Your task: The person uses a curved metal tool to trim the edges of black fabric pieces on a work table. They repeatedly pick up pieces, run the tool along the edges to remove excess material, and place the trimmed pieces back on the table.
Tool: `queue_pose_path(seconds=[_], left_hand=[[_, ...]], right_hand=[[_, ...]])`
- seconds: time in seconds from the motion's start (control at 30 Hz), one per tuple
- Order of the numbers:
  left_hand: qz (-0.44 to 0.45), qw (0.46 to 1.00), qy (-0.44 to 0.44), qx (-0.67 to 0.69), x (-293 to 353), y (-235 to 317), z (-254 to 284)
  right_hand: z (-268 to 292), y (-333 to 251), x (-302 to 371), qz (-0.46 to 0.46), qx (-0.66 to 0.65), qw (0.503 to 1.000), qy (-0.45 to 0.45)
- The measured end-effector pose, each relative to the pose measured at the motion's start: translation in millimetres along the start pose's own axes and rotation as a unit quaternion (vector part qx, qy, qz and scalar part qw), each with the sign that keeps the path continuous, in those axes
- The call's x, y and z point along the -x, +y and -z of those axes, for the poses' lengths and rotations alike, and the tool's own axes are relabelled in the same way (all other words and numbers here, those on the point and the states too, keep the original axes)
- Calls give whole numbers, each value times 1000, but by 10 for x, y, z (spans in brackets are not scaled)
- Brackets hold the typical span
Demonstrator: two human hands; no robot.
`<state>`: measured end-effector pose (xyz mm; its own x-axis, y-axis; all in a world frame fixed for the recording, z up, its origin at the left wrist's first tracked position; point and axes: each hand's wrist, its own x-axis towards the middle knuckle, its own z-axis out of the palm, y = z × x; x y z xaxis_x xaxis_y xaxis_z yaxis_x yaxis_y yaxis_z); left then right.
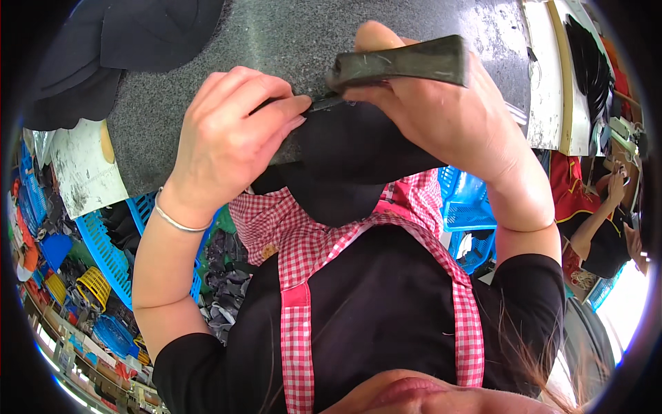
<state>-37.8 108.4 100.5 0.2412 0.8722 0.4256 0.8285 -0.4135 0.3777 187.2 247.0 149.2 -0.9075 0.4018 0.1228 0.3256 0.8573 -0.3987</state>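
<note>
"Left hand point(234, 127)?"
"Fingertips pinched on the top edge of the black piece point(365, 141)."
"Right hand point(448, 103)?"
"Clamped round the hammer point(407, 63). Handle hidden behind the fingers, can't see it."
"Hammer head's long axis?"
"Roughly 9 to 3 o'clock, broader end at 3. The 9 o'clock end sits near the left fingertips. Can't tell if it touches the piece."
"Piece from each hand?"
"About 4 o'clock from the left fingertips, about 8 from the right hand. Left is nearer: it's touching."
"Piece lies how?"
"Top edge on the grey tabletop point(289, 34), rest drooping towards 6 o'clock over the table edge, by the checked apron point(296, 331)."
"Further out?"
"Black stack point(152, 34) at 11 o'clock from the left hand, well apart from the hammer. Next."
</note>
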Motion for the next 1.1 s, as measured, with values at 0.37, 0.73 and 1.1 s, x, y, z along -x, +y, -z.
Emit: queue_pose_path(seconds=[0.37,0.73,1.1], left_hand=[[-52,996,2,-70,338,312,-224],[77,996,-38,20,1326,390,-478],[142,987,18,79,1071,924,-804]], right_hand=[[-182,-169,-124,65,68,996,-4],[100,13,909,-125,-150,980,51],[80,197,1656,-300,-185,927,127]])
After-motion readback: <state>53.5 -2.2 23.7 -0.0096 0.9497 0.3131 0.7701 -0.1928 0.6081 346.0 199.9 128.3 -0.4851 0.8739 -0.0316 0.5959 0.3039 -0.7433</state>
